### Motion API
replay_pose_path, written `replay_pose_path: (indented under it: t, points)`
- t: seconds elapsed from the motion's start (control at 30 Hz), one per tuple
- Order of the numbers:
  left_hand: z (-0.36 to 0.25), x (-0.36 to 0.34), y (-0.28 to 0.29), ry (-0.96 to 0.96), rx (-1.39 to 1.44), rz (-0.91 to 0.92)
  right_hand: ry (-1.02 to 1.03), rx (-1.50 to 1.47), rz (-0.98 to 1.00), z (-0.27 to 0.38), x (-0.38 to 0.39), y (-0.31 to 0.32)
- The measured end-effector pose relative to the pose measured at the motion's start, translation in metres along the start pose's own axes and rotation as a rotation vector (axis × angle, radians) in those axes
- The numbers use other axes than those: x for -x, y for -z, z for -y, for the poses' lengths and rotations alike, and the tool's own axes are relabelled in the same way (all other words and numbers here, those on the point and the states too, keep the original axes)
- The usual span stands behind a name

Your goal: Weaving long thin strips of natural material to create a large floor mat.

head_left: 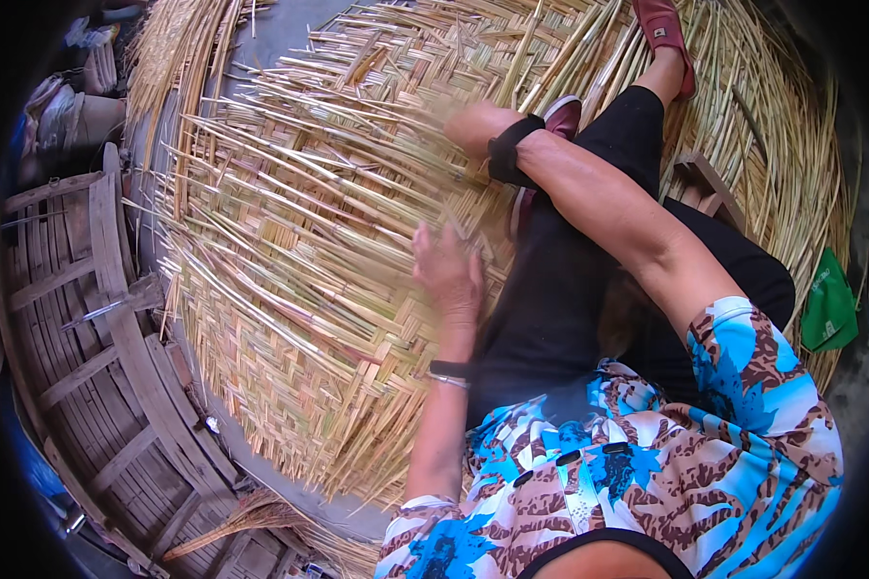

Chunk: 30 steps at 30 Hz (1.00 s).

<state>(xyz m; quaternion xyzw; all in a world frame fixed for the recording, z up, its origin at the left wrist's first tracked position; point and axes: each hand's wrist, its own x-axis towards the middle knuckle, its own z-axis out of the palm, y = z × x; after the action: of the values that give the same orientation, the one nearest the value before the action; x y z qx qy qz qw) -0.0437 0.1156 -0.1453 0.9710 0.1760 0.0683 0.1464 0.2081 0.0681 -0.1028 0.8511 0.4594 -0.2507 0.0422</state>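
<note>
A large woven reed mat (290,338) spreads across the floor before me, with long loose straws sticking out along its left and far edges. My left hand (447,270) is over the weave near its middle, fingers apart and slightly blurred, and it appears to hold nothing. Farther off, my right hand (480,128) reaches across my leg to the mat, close to my shoe. Motion smears its fingers, so whether it grips a straw does not show. A dark band wraps each wrist.
A wooden slatted frame (116,376) lies along the left side. Below it rests a straw broom (251,521). Bundles of loose reeds (179,58) are at the far left. On the right are a small wooden stool (710,183) and a green bag (828,304).
</note>
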Motion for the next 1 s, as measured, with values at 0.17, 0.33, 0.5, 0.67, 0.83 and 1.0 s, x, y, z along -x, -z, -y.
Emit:
replay_pose_path:
  t: [0.17,0.33,0.5,0.67,0.83,1.0]
  points:
    - [0.006,0.016,-0.022,-0.236,0.012,0.035,-0.023,-0.051,-0.057,-0.007,-0.001,-0.001]
    - [0.01,0.01,-0.018,-0.272,0.161,-0.009,-0.023,-0.041,0.054,-0.002,0.008,0.012]
    - [0.004,-0.039,-0.01,0.364,0.246,-0.227,-0.048,-0.04,0.057,0.001,0.007,0.011]
    - [-0.011,-0.048,-0.013,0.478,0.141,-0.062,-0.028,-0.026,0.041,-0.002,-0.002,-0.004]
    - [0.031,-0.077,0.008,0.403,0.414,-0.226,-0.037,-0.074,-0.026,-0.009,0.002,-0.005]
    - [0.104,-0.142,-0.016,0.476,0.444,0.104,0.033,-0.048,-0.066,-0.006,-0.019,0.001]
